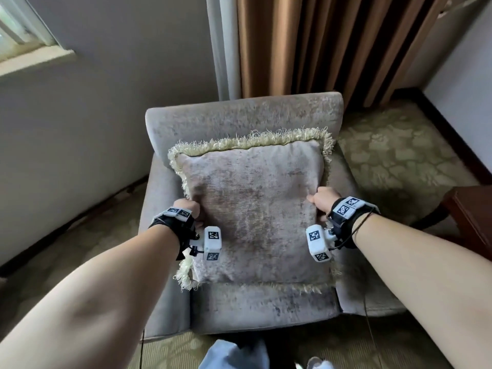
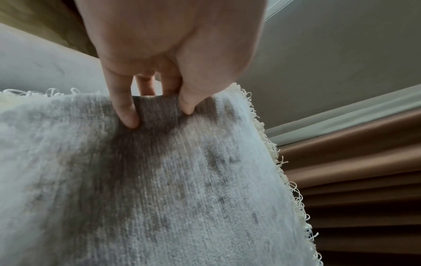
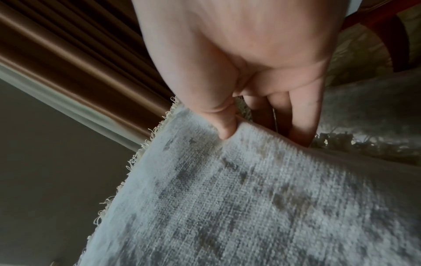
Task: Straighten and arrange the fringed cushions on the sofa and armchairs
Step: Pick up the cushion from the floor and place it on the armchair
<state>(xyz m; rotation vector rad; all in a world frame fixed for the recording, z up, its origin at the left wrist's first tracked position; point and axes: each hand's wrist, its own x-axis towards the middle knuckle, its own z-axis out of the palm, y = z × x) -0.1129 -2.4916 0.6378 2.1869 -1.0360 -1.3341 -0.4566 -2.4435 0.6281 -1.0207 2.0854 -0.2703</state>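
A grey velvet armchair (image 1: pixel 239 113) stands in a corner on patterned carpet (image 1: pixel 394 155), with brown curtains (image 1: pixel 319 43) behind it and a dark wooden table (image 1: pixel 474 214) to its right. The fringed cushion (image 1: pixel 255 209) stands on the seat, propped against the backrest. The left hand (image 1: pixel 187 207) grips its left edge, fingers (image 2: pixel 125 109) dug into the fabric, while the right hand (image 1: pixel 323 198) pinches its right edge, thumb (image 3: pixel 224 126) in front.
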